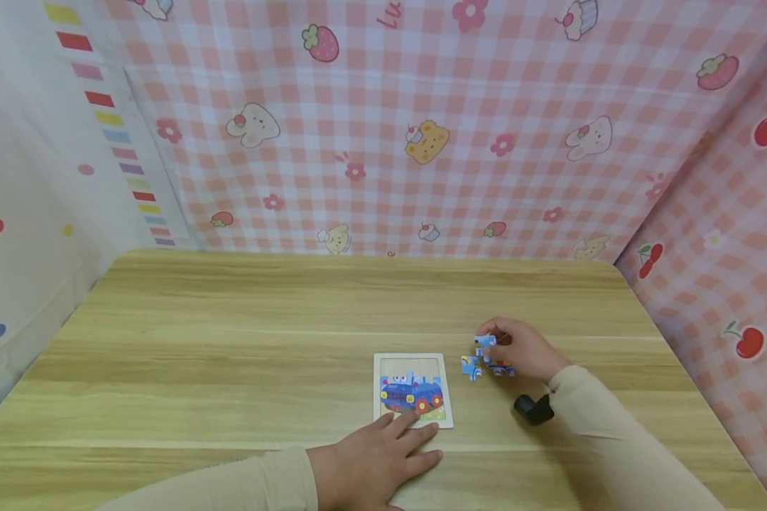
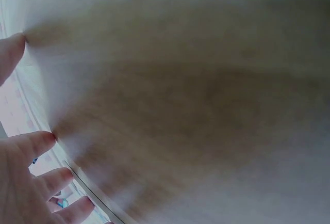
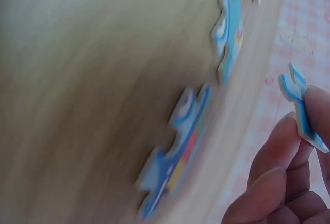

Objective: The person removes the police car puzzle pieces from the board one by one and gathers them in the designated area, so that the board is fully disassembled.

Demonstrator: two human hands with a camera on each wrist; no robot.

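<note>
Pinching a puzzle piece (image 1: 485, 341) with right hand (image 1: 524, 350), resting spread left hand (image 1: 377, 458) at puzzle tray (image 1: 376, 390), perhaps risking a drop through fingertip-only contact.

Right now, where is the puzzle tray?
In the head view, the puzzle tray lies low, just right of centre, with the left hand at its near edge.
</note>
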